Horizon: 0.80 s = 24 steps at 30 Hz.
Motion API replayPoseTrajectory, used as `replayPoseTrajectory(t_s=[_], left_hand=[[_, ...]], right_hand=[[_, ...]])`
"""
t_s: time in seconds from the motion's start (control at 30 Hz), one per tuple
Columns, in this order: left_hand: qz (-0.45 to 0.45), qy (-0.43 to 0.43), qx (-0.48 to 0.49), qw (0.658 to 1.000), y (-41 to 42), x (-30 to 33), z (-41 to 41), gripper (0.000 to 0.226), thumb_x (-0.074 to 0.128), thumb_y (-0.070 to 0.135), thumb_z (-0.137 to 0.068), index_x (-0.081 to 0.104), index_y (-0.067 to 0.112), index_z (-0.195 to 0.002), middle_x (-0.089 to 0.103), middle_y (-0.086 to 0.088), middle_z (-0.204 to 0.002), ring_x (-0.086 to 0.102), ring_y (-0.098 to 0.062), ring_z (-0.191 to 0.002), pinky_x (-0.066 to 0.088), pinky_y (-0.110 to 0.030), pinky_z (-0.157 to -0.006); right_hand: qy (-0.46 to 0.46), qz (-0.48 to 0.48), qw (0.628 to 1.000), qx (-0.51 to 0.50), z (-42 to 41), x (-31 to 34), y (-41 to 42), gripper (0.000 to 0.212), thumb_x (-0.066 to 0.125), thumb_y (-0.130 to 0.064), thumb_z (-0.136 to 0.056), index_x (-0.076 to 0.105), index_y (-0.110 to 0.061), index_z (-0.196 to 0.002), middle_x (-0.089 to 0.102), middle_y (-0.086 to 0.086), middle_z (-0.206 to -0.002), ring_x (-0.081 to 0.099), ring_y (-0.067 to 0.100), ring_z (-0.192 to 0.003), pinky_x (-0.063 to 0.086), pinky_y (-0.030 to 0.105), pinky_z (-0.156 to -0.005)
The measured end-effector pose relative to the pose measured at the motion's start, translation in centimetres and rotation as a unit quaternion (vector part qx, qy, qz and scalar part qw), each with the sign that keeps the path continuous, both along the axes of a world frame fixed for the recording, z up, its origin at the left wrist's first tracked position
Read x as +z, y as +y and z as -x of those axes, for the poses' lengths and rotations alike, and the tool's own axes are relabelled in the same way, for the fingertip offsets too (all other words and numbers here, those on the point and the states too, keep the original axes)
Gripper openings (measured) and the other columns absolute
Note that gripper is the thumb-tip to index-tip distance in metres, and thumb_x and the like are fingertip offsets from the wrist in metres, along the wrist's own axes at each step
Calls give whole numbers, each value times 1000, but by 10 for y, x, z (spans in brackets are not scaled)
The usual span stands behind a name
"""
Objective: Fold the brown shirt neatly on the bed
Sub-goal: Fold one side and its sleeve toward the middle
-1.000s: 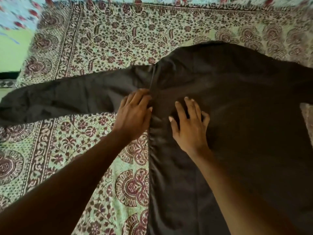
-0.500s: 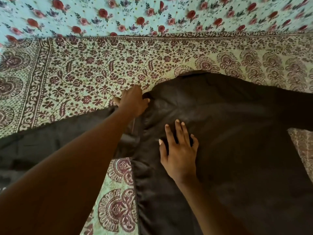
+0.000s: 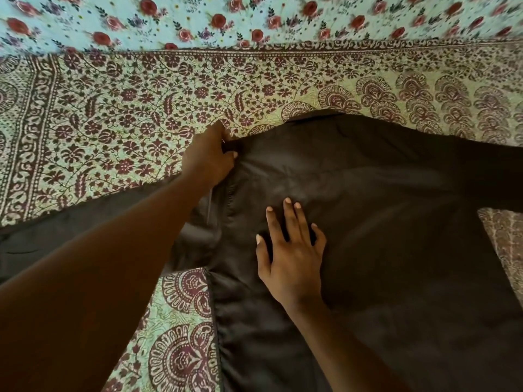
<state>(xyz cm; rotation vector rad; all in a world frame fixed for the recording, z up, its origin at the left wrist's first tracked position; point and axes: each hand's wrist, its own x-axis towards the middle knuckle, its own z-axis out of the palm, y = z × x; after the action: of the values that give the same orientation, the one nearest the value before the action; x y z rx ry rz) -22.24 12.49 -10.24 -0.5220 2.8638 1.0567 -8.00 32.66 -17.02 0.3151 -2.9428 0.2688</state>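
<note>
Lying flat on the bed, one brown shirt (image 3: 382, 222) covers the near and right part of the view. Its fabric is dark brown, plain and matte, with shallow creases across the upper panel and a stitched seam running down the left edge. One sleeve (image 3: 56, 236) extends to the left, partly hidden under the left forearm; the right side of the garment runs out of view.

Two hands are in view. The right hand (image 3: 291, 250) rests palm down on the shirt body, fingers straight and spread, thumb held apart. Farther out, the left hand (image 3: 209, 157) grips the shirt at the shoulder seam; its fingers are curled round a fold of cloth, with the fingertips hidden under the fabric.

One printed bedspread (image 3: 113, 123) lies beneath the shirt, pale green with maroon floral and paisley motifs and a banded border. Beyond its far border lies one light blue sheet (image 3: 254, 18) printed with red roses; this area is blurred.
</note>
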Motion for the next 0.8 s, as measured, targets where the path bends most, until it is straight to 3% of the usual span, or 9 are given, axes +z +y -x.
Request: replayPoseTrajectory(t_s=[0.1,0.2,0.23,0.3,0.4,0.5,0.6,0.7,0.8], left_hand=[[162,70,-36,984,15,-1,-13,37,66,9,-90,52,14,-124,61,-12,-120,57,-33,-114,45,-56,-103],[267,186,-127,937,39,1,-34,40,66,2,-81,54,9,-119,56,-16,-119,55,-36,-108,48,-50,-90],[264,195,-176,928,46,-1,-43,37,66,3,-80,55,9,-115,57,-15,-116,57,-36,-104,49,-48,-85],[240,129,-234,933,52,-8,-60,34,63,12,-86,58,12,-120,57,-11,-123,57,-35,-111,49,-47,-87],[169,41,-196,965,50,-21,-75,44,58,33,-95,52,22,-137,43,-2,-150,43,-29,-135,43,-49,-103],[152,-10,-178,972,59,-28,-81,75,64,56,-84,38,28,-148,27,3,-162,26,-28,-149,29,-53,-118],[158,-32,-161,974,67,-37,-93,98,58,73,-77,20,34,-158,9,6,-171,4,-22,-159,9,-52,-126],[140,-21,-151,978,67,-40,-94,107,57,77,-72,4,46,-160,5,10,-171,-3,-20,-159,5,-52,-127],[158,-54,-159,973,68,-37,-89,101,66,72,-77,5,56,-156,-2,11,-171,-7,-20,-159,3,-52,-127]], right_hand=[[2,0,1000,3,0,-2,1,53,40,-50,-103,49,-27,-150,34,11,-166,28,25,-156,27,54,-116],[-7,-1,1000,6,1,-1,1,51,39,-47,-104,49,-27,-150,35,10,-166,26,24,-157,27,54,-115],[-12,4,1000,7,1,1,1,50,38,-44,-105,50,-27,-150,35,9,-166,26,24,-157,27,53,-116],[-24,26,999,5,1,5,1,48,37,-37,-104,51,-25,-149,36,7,-166,27,22,-157,29,53,-116],[-24,103,994,-23,7,12,7,53,40,-29,-100,47,-16,-151,40,6,-163,29,21,-155,38,51,-115],[-9,84,996,-24,39,23,26,65,41,-37,-99,34,-9,-157,34,13,-166,24,27,-157,37,50,-115],[-82,-5,996,19,83,31,65,67,34,-56,-102,28,-25,-161,16,9,-172,11,31,-160,28,60,-120],[-145,-60,987,-36,112,33,115,63,25,-74,-98,9,-57,-156,-3,3,-174,-4,34,-160,13,69,-120],[-201,-21,971,-128,125,40,147,71,17,-84,-91,0,-58,-156,-10,9,-173,-12,37,-159,7,69,-122]])
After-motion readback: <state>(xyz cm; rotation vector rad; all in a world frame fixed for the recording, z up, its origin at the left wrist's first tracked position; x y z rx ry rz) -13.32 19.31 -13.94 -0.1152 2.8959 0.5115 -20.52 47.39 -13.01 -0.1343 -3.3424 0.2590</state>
